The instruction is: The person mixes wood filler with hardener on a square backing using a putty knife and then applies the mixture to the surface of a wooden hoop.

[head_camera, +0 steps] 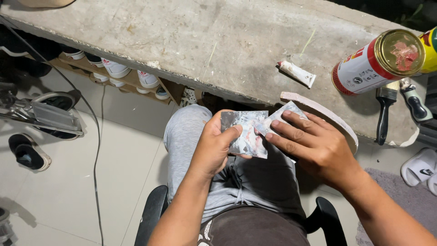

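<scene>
Both hands meet over the lap: left hand (214, 146) grips a smeared card (246, 132), right hand (314, 146) pinches a scraper (284, 114).

Rough grey concrete tabletop (218, 41), scratched and stained. Small white squeezed tube (297, 73) lies well above the right hand (314, 146). Pale flat curved shoe sole (339, 123) sits just beyond that hand, overhanging the near edge. Red-and-white can with gold lid (378, 64) lies up-right of it, black-handled brush (385, 109) below the can.
</scene>
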